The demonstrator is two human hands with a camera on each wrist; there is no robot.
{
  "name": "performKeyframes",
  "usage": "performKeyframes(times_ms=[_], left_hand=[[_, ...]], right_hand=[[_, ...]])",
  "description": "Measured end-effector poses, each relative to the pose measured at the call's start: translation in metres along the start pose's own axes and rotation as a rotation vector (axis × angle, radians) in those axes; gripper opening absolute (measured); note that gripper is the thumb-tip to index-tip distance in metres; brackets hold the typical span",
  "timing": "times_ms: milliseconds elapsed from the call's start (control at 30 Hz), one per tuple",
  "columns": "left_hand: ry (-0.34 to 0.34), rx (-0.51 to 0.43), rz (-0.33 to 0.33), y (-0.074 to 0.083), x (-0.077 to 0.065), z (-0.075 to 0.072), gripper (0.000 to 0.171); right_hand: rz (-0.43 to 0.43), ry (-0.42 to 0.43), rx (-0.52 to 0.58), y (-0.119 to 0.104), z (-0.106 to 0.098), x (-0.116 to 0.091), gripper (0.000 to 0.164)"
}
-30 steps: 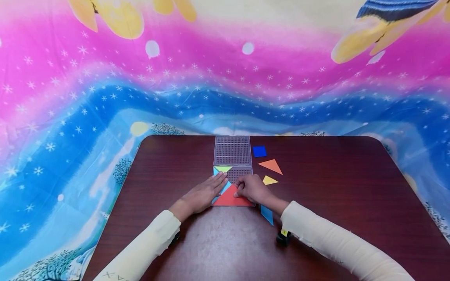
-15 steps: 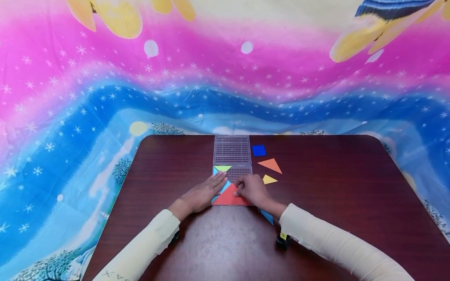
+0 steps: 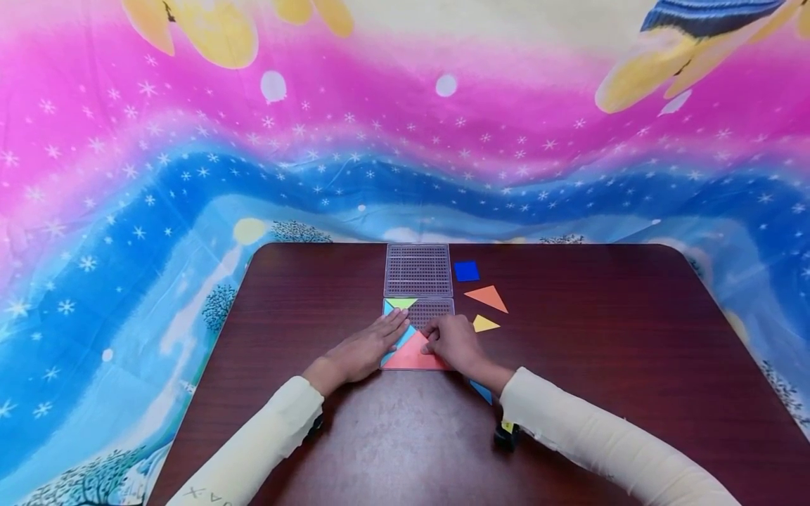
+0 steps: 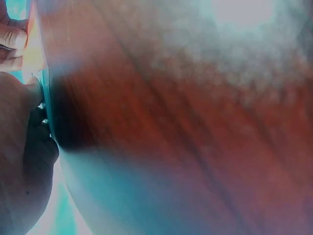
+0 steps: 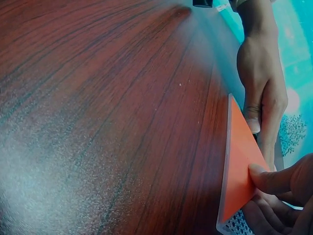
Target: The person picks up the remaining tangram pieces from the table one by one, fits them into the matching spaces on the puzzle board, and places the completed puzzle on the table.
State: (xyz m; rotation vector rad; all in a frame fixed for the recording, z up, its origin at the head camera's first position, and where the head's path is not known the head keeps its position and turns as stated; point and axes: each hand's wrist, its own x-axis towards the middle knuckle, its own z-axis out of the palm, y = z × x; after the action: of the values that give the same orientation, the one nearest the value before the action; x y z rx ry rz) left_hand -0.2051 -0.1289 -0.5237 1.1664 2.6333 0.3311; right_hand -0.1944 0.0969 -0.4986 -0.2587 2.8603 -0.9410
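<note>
In the head view, a red triangle (image 3: 408, 357) lies along the near edge of a perforated clear tray (image 3: 433, 309). My right hand (image 3: 457, 344) pinches the triangle near its upper right side with curled fingers. The right wrist view shows the thumb (image 5: 264, 178) on the face of the triangle, the other fingers at its slanted edge. Flat over the tray's left side rests my left hand (image 3: 362, 353), fingers straight. A light blue piece (image 3: 405, 338) shows beside its fingertips, and a light green triangle (image 3: 401, 303) fills the upper left corner. The left hand partly covers the pieces there.
Behind the tray lies a second perforated panel (image 3: 418, 270). To the right are a dark blue square (image 3: 467, 271), an orange triangle (image 3: 489, 298) and a yellow triangle (image 3: 485, 323). A blue piece (image 3: 482, 391) is partly hidden under the right forearm.
Both hands stay in place on the tray. The red triangle looks paler now, and the right forearm has shifted very slightly left, covering more of the blue piece.
</note>
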Motion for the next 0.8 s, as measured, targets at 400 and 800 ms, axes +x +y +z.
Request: performKeyframes(times_ms=[400,800], left_hand=[[-0.032,-0.022,0.022,-0.002,0.0012,-0.0038,0.061],[-0.022,-0.005,0.037,-0.0021,0.0001,-0.0017,0.06]], right_hand=[[0.051,-0.038,-0.017,-0.0044,-0.0023,0.0016,0.014],[0.014,-0.035,-0.01,-0.0032,-0.0015,0.0013,0.007]])
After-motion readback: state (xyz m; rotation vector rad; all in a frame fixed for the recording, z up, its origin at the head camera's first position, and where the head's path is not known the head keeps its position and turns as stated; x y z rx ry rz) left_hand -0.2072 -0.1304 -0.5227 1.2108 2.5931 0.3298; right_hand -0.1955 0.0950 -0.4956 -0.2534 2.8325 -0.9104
